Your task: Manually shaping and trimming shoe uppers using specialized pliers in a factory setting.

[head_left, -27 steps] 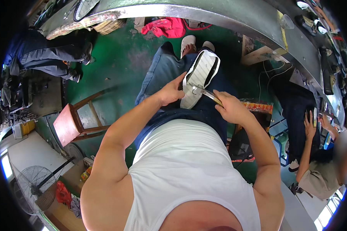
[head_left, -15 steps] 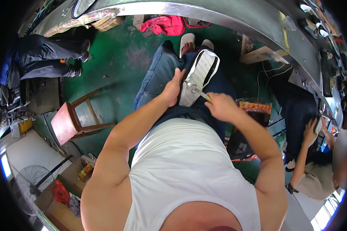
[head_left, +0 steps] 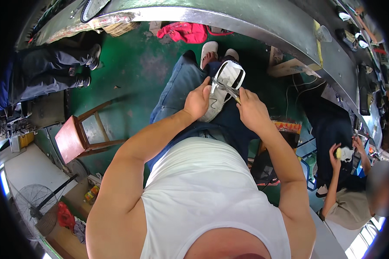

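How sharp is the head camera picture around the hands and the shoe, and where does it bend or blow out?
Head view: the left hand, right hand and white shoe are fairly sharp in even daylight; the metal tool is thin and hard to make out. The long metal bench edge bows strongly with fisheye distortion, corners go black, and the window at lower right is overexposed.

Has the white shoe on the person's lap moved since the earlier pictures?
Cannot tell. The white shoe sits between the left hand and right hand on the blue jeans as before; its small shift beside the red wooden stool may be head motion.
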Demonstrator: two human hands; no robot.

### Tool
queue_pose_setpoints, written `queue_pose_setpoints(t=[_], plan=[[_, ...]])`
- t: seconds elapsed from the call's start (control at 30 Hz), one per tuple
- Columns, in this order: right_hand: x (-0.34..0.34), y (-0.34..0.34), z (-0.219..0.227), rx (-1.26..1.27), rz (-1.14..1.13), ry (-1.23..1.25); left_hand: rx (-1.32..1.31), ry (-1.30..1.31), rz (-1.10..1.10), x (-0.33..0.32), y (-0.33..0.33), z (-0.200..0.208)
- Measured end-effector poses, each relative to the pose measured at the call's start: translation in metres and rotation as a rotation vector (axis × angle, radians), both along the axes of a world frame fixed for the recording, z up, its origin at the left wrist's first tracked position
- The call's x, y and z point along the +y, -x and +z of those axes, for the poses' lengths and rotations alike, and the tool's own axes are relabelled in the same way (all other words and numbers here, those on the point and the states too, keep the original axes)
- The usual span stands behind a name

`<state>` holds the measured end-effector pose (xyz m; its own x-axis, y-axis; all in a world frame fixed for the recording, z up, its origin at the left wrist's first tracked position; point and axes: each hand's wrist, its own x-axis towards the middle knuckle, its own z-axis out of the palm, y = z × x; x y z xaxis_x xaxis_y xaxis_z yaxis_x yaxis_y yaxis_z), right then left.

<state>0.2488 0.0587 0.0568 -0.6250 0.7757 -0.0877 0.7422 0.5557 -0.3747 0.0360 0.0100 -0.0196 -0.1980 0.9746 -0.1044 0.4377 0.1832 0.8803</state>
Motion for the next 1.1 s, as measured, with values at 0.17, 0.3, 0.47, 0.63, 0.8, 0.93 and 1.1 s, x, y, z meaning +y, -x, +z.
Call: queue_pose_setpoints(t=[0.17,0.3,0.47,0.63,0.8,0.93,1.1], plan=[[-0.006,-0.008,-0.033,0.017,-0.113,0.187,0.258,-0.150,-0.230,0.002,0.004,-0.001],[0.018,-0.019,-0.006,0.125,-0.236,0.684,0.340,0.082,-0.403,0.004,0.011,0.019],[0.035,-0.021,0.012,0.210,-0.161,0.515,0.403,0.135,-0.423,0.015,0.012,0.024],[0.053,0.007,-0.026,0.070,-0.099,0.330,0.482,0.297,-0.542,0.025,0.008,0.048],[0.031,0.000,-0.034,0.236,-0.096,0.264,0.582,0.405,-0.649,0.023,0.007,0.073],[0.028,-0.006,-0.021,0.110,-0.100,0.412,0.152,0.267,-0.337,-0.016,0.020,0.004],[-0.009,0.002,-0.021,0.225,-0.091,0.370,-0.132,0.270,-0.156,-0.024,0.015,0.011]])
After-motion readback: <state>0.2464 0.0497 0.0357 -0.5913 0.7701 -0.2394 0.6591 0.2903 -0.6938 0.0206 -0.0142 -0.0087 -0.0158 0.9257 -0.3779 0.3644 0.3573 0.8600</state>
